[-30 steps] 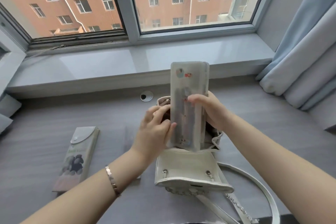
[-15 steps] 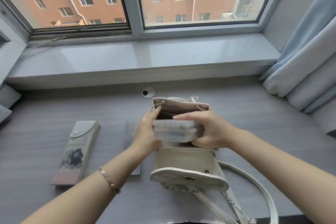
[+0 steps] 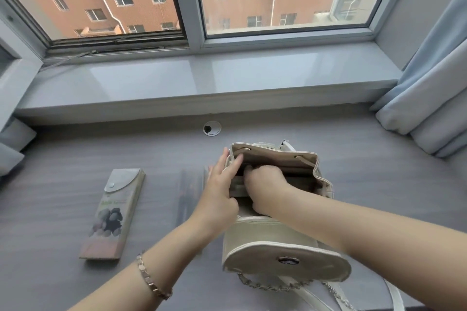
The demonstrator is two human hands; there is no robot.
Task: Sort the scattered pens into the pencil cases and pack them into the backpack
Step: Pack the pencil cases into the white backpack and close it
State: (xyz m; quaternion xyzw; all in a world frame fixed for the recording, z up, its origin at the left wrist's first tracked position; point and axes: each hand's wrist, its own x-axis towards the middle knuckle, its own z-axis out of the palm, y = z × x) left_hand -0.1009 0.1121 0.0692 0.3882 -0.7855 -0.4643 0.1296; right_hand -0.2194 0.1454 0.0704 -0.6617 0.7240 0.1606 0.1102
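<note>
A pencil case [image 3: 237, 188] is lodged in the open mouth of the backpack [image 3: 267, 237], which is set on the tabletop [image 3: 50, 209]. The case is grasped by the right grip [image 3: 265, 184], whose fingers are curled over it. The left grip [image 3: 219, 192] is released, its straight fingers laid against the mouth's left rim. A second pencil case [image 3: 116, 212] is laid flat, well to the left.

**Backpack and pencil cases on a counter below a window**

The backpack [image 3: 267, 237] sits mid-counter [image 3: 379, 184], its flap nearest the viewer. A pencil case [image 3: 237, 188] lies in its mouth, between the left grip [image 3: 219, 184] at the left rim and the right grip [image 3: 265, 184] inside. A second pencil case [image 3: 113, 212] lies well left. Behind are a cable grommet [image 3: 212, 128] and then the windowsill [image 3: 202, 83].
</note>
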